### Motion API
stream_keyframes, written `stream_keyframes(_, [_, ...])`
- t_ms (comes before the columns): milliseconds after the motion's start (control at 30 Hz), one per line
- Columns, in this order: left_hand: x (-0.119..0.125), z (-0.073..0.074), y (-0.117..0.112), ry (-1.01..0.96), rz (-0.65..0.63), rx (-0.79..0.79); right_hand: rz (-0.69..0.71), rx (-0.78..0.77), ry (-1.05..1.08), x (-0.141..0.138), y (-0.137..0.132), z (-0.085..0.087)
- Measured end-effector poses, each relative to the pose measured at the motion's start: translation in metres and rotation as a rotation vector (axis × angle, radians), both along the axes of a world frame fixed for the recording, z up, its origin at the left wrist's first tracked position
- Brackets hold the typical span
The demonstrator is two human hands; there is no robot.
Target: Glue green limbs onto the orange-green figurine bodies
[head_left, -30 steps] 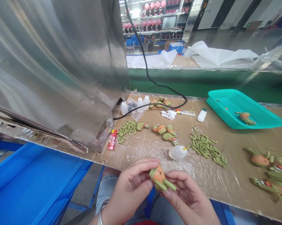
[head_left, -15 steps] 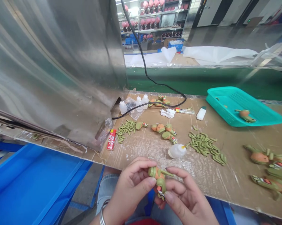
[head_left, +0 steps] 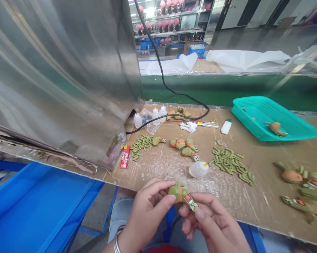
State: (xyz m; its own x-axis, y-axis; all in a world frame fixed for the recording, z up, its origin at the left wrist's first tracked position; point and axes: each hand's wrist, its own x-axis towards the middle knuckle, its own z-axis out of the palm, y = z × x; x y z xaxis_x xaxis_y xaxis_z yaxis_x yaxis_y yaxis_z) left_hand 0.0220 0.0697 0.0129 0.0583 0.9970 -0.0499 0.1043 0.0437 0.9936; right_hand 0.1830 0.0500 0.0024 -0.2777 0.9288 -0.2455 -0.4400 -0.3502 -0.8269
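Now the left hand [head_left: 148, 211] and right hand [head_left: 207, 219] pinch a green and orange toy [head_left: 180, 194].
Both hands are half shut, fingers curled, just above the table [head_left: 227, 200].

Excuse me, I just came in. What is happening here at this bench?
A person holds a small orange and green figure in both hands: the left hand grips its body, and the right hand pinches its painted end. On the cardboard-covered bench ahead lie a white squeeze bottle, a heap of green pieces and more figures. Another figure lies in a teal basket.
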Motion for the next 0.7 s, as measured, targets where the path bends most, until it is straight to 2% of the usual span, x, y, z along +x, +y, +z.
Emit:
stream_keyframes(133, [-0.002,-0.008,0.012,0.228,0.012,0.076,-0.14,-0.014,-0.177,0.021,0.003,-0.007])
stream_keyframes(200, [-0.009,-0.009,0.028,0.391,0.037,0.138,-0.298,0.0,-0.352,0.042,0.008,-0.011])
stream_keyframes(267, [-0.016,-0.008,0.047,0.562,0.062,0.207,-0.52,0.024,-0.546,0.069,0.015,-0.014])
stream_keyframes(333, [-0.022,-0.007,0.067,0.722,0.089,0.279,-0.714,0.051,-0.84,0.098,0.023,-0.017])
stream_keyframes(400, [-0.025,-0.006,0.084,0.851,0.106,0.339,-0.819,0.147,-1.253,0.125,0.029,-0.02])
stream_keyframes(500, [-0.023,-0.008,0.102,0.993,0.114,0.406,-0.803,0.317,-1.744,0.157,0.036,-0.025])
stream_keyframes(600, [-0.02,-0.013,0.113,1.1,0.1,0.456,-0.762,0.357,-1.987,0.172,0.047,-0.029])
stream_keyframes(700, [-0.019,-0.019,0.121,1.179,0.073,0.492,-0.632,0.403,-2.144,0.182,0.067,-0.03])
